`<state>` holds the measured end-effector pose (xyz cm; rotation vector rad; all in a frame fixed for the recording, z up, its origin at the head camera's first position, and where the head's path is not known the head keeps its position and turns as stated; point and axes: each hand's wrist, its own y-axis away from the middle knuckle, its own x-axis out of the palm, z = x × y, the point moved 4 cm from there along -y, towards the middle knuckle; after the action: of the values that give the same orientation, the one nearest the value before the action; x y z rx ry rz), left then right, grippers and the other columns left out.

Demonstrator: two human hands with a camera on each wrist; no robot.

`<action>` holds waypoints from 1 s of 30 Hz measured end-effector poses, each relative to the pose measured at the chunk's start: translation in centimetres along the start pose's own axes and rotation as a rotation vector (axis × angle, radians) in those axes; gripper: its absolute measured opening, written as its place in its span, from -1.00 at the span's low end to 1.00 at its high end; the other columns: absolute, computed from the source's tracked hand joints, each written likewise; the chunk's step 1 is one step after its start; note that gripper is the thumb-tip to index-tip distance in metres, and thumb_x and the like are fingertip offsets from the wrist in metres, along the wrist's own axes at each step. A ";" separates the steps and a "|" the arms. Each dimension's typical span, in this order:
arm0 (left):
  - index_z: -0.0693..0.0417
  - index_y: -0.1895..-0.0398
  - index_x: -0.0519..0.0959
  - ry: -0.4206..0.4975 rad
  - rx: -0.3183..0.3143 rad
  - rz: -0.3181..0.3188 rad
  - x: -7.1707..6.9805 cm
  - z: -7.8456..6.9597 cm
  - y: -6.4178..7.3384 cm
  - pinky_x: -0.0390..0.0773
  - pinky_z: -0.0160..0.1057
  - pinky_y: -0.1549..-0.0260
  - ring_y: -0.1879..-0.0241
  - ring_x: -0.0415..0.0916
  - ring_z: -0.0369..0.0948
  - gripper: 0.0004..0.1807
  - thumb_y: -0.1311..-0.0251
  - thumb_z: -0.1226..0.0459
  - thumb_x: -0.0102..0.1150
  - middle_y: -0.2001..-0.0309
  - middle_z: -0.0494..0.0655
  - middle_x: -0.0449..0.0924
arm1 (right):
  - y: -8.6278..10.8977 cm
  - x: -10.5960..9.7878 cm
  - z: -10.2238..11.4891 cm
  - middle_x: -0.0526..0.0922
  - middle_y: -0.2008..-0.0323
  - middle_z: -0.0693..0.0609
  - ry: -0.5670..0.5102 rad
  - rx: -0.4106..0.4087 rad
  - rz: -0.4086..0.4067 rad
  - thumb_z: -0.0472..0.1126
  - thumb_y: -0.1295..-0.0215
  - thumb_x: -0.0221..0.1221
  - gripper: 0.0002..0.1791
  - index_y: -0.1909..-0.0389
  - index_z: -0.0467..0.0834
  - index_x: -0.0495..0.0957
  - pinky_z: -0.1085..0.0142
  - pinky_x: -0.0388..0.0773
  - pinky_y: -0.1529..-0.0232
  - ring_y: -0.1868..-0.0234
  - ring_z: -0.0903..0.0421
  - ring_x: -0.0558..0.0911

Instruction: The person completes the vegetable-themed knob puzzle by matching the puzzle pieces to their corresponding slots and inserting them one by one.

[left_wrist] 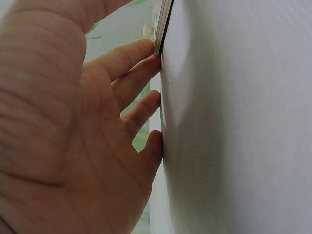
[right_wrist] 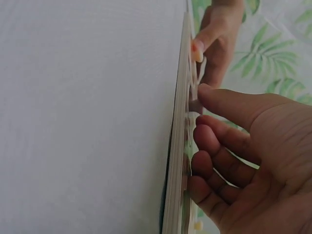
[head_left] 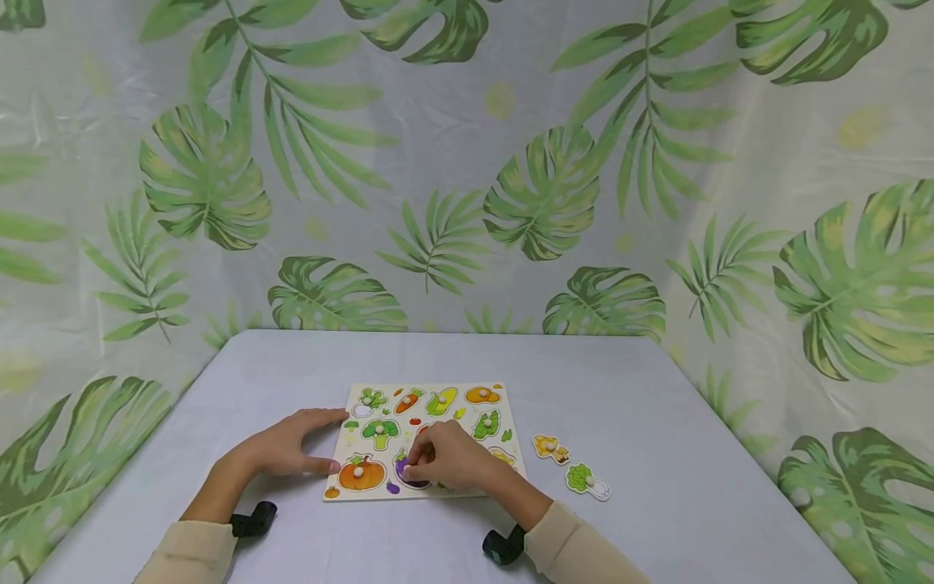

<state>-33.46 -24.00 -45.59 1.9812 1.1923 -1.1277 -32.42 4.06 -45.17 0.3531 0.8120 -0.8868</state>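
A wooden vegetable peg puzzle board (head_left: 456, 496) lies on the white table. My right hand (head_left: 452, 456) is over its lower middle, thumb and index finger pinching the purple eggplant piece (head_left: 400, 464), which they partly cover. In the right wrist view, the thumb (right_wrist: 229, 100) and fingertips meet at a dark piece (right_wrist: 195, 106) on the board's face, the other fingers curled. My left hand (head_left: 280, 444) spreads along the left edge, thumb beside the pumpkin piece (head_left: 370, 477). Seen from the left wrist, its straight fingers (left_wrist: 134, 78) touch the board's edge and the table.
Right of the board lie two loose pieces: a yellow-brown one (head_left: 550, 448) and a leafy green vegetable with a white stem (head_left: 587, 481). Broccoli (head_left: 380, 435), carrot (head_left: 409, 401) and corn (head_left: 441, 401) show on the board. A leaf-printed curtain (head_left: 452, 162) hangs behind the table.
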 end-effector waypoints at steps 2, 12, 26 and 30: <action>-0.05 -0.55 0.32 -0.003 0.002 -0.002 0.0 0.0 0.0 0.14 0.49 -0.41 -0.53 0.13 0.29 0.01 -0.04 -0.21 0.42 -0.55 0.15 0.26 | 0.0 -0.3 0.0 0.61 0.56 0.26 0.000 -0.007 -0.007 -0.07 -0.23 0.47 -0.88 0.41 0.02 0.73 0.52 0.48 0.47 0.52 0.37 0.50; -0.03 -0.55 0.32 -0.014 0.015 -0.007 -0.1 0.1 0.0 0.15 0.48 -0.41 -0.53 0.13 0.30 0.01 -0.06 -0.21 0.42 -0.55 0.17 0.26 | 0.0 -1.4 -0.5 0.59 0.53 0.22 -0.003 -0.013 -0.040 -0.01 -0.22 0.47 -0.84 0.37 0.03 0.72 0.50 0.47 0.45 0.50 0.33 0.47; -0.03 -0.55 0.31 0.002 0.001 -0.005 0.2 0.3 -0.1 0.13 0.49 -0.42 -0.53 0.12 0.31 0.02 -0.04 -0.21 0.43 -0.55 0.18 0.26 | 1.0 -4.3 -0.2 0.62 0.48 0.23 0.041 -0.020 -0.081 -0.01 -0.28 0.43 -0.87 0.28 0.05 0.75 0.47 0.49 0.41 0.45 0.30 0.49; -0.02 -0.55 0.31 -0.001 0.006 -0.007 0.0 0.2 -0.1 0.13 0.48 -0.42 -0.53 0.13 0.31 0.02 -0.04 -0.21 0.43 -0.55 0.18 0.26 | 1.7 -5.6 -0.6 0.60 0.48 0.20 0.066 -0.019 -0.111 -0.01 -0.27 0.43 -0.87 0.29 0.04 0.75 0.45 0.46 0.43 0.45 0.27 0.48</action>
<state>-33.62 -24.08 -45.70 1.9825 1.1976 -1.1374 -33.42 8.47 -41.40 0.3242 0.9072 -0.9748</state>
